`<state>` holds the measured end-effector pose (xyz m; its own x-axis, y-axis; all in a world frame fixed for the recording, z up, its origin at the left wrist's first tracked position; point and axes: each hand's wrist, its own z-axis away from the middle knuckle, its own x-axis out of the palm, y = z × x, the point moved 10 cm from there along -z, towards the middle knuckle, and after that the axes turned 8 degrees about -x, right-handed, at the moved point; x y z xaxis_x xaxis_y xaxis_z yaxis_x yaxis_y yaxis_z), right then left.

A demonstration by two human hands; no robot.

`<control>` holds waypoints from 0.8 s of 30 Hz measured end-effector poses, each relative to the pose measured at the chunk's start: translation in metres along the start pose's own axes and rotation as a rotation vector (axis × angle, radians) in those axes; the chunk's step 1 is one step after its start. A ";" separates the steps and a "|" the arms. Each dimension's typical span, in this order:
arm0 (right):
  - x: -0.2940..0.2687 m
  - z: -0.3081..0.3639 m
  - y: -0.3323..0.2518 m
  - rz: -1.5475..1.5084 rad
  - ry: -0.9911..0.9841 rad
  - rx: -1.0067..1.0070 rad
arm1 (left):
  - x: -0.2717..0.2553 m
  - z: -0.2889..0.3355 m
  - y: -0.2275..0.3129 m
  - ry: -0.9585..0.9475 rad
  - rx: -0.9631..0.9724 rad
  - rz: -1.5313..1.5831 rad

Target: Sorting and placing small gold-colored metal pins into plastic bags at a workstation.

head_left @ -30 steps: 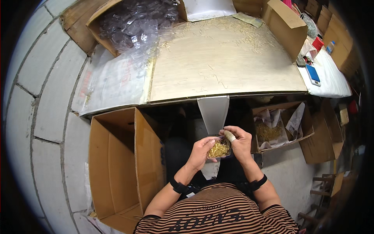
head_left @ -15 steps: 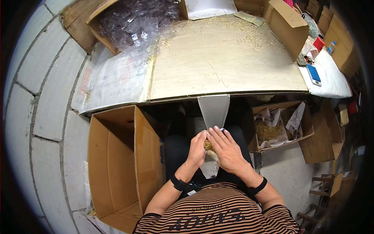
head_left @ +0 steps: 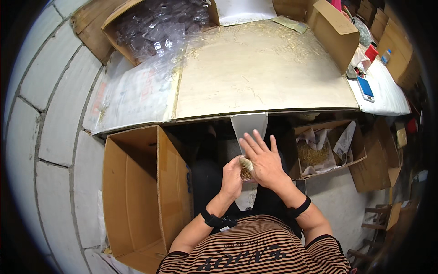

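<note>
My left hand (head_left: 232, 177) is closed round a small bunch of thin golden wire-like pieces (head_left: 246, 174); whether a small container surrounds them is hidden by the fingers. Against the bunch rests the thumb of my right hand (head_left: 268, 166), wrapped in a pale covering. The other right fingers are stretched out and spread, pointing away from me. Both hands are over my lap, just in front of a grey sloping chute (head_left: 250, 123) that comes down from the table edge.
More golden pieces lie scattered on the pale tabletop (head_left: 264, 86). A carton of clear plastic packages (head_left: 159, 27) stands back left, a blue-topped scale (head_left: 365, 87) at right. A tall open carton (head_left: 132, 182) flanks my left, a lined box (head_left: 360, 153) my right.
My right hand has lifted off the golden bunch and its fingers have spread. Its wrapped thumb has moved up and away from me. My left hand keeps its grip.
</note>
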<state>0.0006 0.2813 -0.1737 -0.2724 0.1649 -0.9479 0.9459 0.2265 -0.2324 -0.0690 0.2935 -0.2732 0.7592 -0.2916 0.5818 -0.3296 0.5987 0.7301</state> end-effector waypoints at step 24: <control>0.013 -0.019 -0.027 -0.117 -0.138 -0.171 | -0.007 0.001 0.003 -0.056 -0.100 0.105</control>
<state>-0.0322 0.2958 -0.1750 -0.3403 -0.0021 -0.9403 0.8626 0.3975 -0.3130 -0.0761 0.2965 -0.2751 0.6896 -0.2630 0.6747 -0.3461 0.6988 0.6260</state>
